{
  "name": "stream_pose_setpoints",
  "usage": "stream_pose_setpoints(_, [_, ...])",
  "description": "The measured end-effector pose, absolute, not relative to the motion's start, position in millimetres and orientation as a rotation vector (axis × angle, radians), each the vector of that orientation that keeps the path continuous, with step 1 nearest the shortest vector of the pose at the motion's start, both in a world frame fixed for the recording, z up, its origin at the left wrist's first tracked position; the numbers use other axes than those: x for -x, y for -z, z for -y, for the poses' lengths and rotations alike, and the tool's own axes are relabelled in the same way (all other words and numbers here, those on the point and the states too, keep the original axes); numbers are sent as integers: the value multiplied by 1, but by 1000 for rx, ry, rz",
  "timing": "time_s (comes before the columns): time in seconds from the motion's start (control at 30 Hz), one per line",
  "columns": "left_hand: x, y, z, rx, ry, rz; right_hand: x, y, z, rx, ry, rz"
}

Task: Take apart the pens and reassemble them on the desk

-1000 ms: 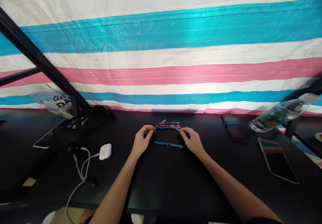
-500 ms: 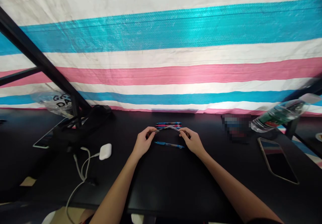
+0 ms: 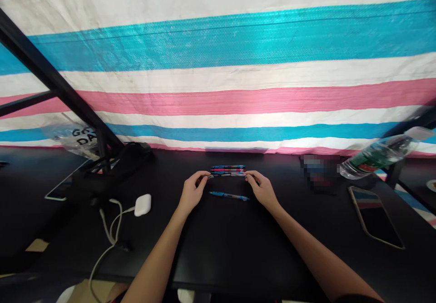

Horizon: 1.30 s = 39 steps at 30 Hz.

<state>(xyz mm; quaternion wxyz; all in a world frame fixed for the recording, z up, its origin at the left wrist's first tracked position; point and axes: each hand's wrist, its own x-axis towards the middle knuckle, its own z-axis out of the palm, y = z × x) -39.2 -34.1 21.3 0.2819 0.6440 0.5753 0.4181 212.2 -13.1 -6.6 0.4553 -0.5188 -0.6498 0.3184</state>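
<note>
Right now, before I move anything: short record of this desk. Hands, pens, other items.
left hand: pinching the left end of the nearest pen
right hand: pinching that pen's right end
pens nearby: row of pens just beyond it
loose pen: blue pen, between the hands, nearer the person
surface: black desk
left side: white earbud case, white cable
right side: phone, water bottle

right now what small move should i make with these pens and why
Probably release the held pen from your left hand and right hand: it lies level against the row of pens, so it seems to need no more aligning.
</note>
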Motion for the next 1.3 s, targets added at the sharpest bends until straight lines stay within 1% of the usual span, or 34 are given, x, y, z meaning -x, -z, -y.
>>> stream_pose_setpoints(0.5, [38, -19, 35, -1753, -1086, -1508, -210, 2, 15, 1274, -677, 1737])
stream_pose_setpoints(0.7, [35, -20, 37, -1784, -1041, -1460, -212, 3, 15, 1285, -709, 1747])
stream_pose_setpoints(1.03, [39, -24, 34, -1593, -1166, -1486, -214, 10, 11, 1308, -821, 1521])
stream_pose_setpoints(1.3, [38, -24, 35, -1618, -1125, -1486, -213, 6, 12, 1283, -775, 1625])
